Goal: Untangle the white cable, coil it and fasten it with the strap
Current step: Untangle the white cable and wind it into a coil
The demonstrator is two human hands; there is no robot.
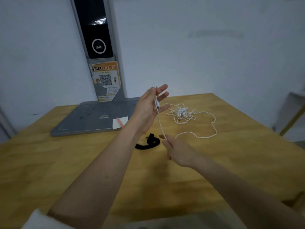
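Trouble is likeliest at the knot [182,112], judging from how things lie. Going left to right: a grey base [92,119] with its upright post sits at the counter's [49,162] far left, a small card with a pink stick [120,122] on its near corner. The strap [148,142] lies black and curled just in front of it, under the raised left hand [151,104]. That hand's grip pinches the cable [198,135] near its plug between thumb and first finger, the other fingers spread apart. From there the cable runs taut down to the right hand [175,149], whose thumb and forefinger are closed on it. Beyond, the slack loops across the counter to the tangled bunch near the far edge.

If the hands pull the taut stretch harder, the knot may cinch tighter or drag toward them; the slack could also sweep the strap aside. Open room lies on the near half of the counter and to the right of the loop, good for laying out coils. The base hems in the left, and the far edge sits close behind the knot.
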